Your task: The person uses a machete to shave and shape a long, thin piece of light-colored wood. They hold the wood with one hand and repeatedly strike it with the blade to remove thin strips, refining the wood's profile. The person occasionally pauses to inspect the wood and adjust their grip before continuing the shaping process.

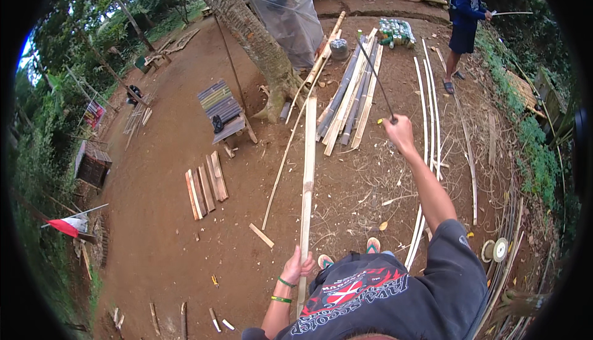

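Note:
My left hand (297, 266), with green and yellow bands at the wrist, is closed round the lower part of a long pale split bamboo strip (308, 173). The strip runs away from me, its far end by the foot of the tree. Raised at the right, my right hand (399, 132) grips the handle of a machete (377, 76). Its long, thin dark blade points up and away to the left, apart from the strip. In this view the blade crosses in front of a pile of bamboo poles and split lengths (352, 93).
A leaning tree trunk (247, 31) and a bamboo chair (223, 111) stand ahead. Short boards (207, 185) lie left, long pale strips (426, 117) right. A person in blue (466, 12) stands far right, holding a thin strip. A spool (495, 250) sits near right.

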Demonstrator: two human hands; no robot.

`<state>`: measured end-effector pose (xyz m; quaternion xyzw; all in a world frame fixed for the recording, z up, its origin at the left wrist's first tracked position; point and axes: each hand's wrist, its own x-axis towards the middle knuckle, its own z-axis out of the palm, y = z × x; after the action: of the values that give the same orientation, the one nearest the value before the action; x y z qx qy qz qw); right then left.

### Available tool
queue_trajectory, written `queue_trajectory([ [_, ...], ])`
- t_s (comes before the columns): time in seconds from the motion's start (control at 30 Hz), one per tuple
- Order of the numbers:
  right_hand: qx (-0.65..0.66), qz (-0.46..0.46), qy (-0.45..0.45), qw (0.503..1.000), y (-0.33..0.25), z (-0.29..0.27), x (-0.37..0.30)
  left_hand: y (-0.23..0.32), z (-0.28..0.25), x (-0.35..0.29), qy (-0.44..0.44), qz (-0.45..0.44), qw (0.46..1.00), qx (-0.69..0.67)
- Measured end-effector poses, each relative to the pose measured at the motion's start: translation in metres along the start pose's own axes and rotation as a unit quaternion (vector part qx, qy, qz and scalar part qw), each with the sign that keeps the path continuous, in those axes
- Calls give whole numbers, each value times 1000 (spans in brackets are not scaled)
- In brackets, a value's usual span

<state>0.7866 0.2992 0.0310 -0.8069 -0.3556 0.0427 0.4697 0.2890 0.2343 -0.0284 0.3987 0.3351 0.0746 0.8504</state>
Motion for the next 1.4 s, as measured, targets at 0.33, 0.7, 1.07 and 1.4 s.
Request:
queue_trajectory([
  [0.33, 252, 28, -322, 912, -62, 43, -205, -1, 44, 58, 431, 187, 792, 390],
  [0.7, 366, 70, -377, 848, -74, 90, -201, 6, 63, 36, 431, 215, 827, 292],
  [1.07, 527, 26, -242, 814, -131, 58, -36, -293, 27, -126, 675, -104, 729, 49],
  [1.4, 473, -32, -171, 864, -116, 37, 56, -286, 54, -57, 662, -104, 683, 290],
])
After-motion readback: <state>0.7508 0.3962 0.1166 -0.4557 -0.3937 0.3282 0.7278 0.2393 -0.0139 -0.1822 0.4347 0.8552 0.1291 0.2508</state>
